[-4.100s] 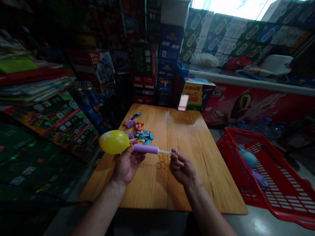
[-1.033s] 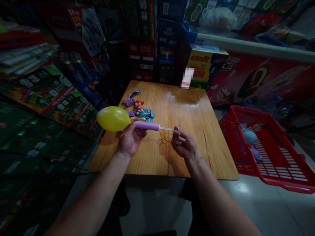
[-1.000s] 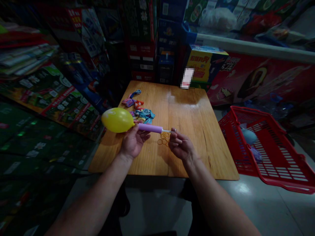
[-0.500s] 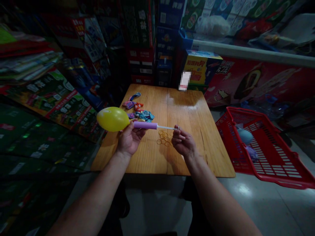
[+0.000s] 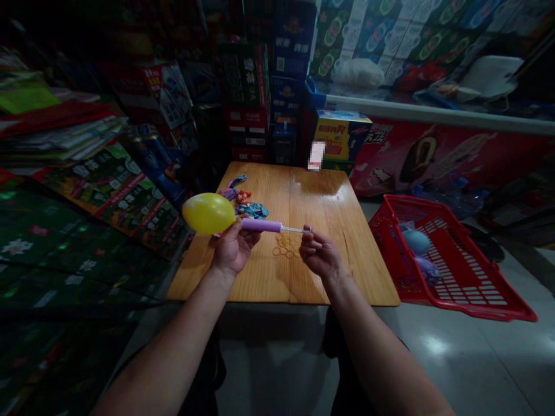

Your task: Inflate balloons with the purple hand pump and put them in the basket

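A yellow inflated balloon (image 5: 208,213) sits on the left end of a purple hand pump (image 5: 262,225). My left hand (image 5: 233,245) is closed around the joint of balloon and pump, over the wooden table (image 5: 321,202). With its fingers, my right hand (image 5: 319,252) grips the end of the pump's thin pale rod (image 5: 295,230), which is drawn partly out to the right. Below the pump lie several yellow rubber bands (image 5: 284,249). Crumpled uninflated balloons (image 5: 255,210), blue, purple and orange, rest on the table's left side behind the pump.
A red basket (image 5: 466,231) with blue and purple balloons (image 5: 417,242) in it stands on the floor at the right. A yellow and blue box (image 5: 338,136) is behind the table. Stacked green cartons (image 5: 65,242) line the left side.
The view has shifted, so the table and basket appear further left. The pump's rod shows a little shorter between purple barrel and my right hand. Both hands keep their hold.
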Available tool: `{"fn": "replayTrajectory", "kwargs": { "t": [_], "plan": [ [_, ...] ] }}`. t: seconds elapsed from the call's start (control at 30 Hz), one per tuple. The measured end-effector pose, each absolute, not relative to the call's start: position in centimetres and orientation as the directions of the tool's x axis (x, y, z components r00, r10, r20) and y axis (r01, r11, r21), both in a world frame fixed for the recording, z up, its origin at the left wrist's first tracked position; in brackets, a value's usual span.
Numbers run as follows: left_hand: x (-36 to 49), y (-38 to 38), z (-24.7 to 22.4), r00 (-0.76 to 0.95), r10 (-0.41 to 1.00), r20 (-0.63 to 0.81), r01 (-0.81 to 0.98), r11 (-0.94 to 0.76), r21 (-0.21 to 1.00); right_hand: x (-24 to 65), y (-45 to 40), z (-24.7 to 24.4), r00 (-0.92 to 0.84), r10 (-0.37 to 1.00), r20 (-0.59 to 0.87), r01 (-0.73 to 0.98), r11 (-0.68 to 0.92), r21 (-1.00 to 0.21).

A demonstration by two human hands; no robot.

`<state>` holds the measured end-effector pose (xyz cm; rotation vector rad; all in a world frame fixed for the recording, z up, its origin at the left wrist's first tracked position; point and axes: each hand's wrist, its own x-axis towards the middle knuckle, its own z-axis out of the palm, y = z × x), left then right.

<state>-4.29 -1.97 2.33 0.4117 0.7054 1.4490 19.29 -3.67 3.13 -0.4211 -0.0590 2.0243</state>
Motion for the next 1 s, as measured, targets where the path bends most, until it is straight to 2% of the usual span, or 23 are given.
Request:
{"fn": "replayTrajectory", "kwargs": {
  "t": [0.07, 0.2, 0.33, 0.57, 0.8, 1.0],
  "plan": [
    [-4.1, -2.2, 2.5, -0.059, 0.985, -0.162, -0.751, 0.063, 0.657, 19.3, -3.9, 3.2, -0.377, 0.89, -0.257, -0.874, -0.434, -0.22],
    [-2.5, -3.1, 2.1, 0.059, 0.979, -0.194, -0.726, 0.176, 0.665, 18.1, -4.2, 2.5, -0.436, 0.859, -0.268, -0.84, -0.495, -0.22],
    [-1.8, -3.4, 1.8, 0.08, 0.975, -0.208, -0.726, 0.199, 0.658, 17.6, -4.1, 1.9, -0.457, 0.854, -0.251, -0.826, -0.512, -0.238],
    [-3.4, -4.2, 2.5, 0.091, 0.968, -0.232, -0.752, 0.219, 0.622, 16.4, -5.9, 1.1, -0.442, 0.847, -0.294, -0.849, -0.501, -0.166],
    [-4.6, -6.8, 4.2, 0.144, 0.967, -0.211, -0.748, 0.246, 0.617, 15.1, -9.6, 3.6, -0.433, 0.849, -0.304, -0.866, -0.485, -0.122],
    [-5.2, -8.3, 6.0, 0.109, 0.966, -0.236, -0.777, 0.231, 0.586, 14.3, -10.3, 4.7, -0.44, 0.853, -0.281, -0.873, -0.48, -0.092]
  ]
}}
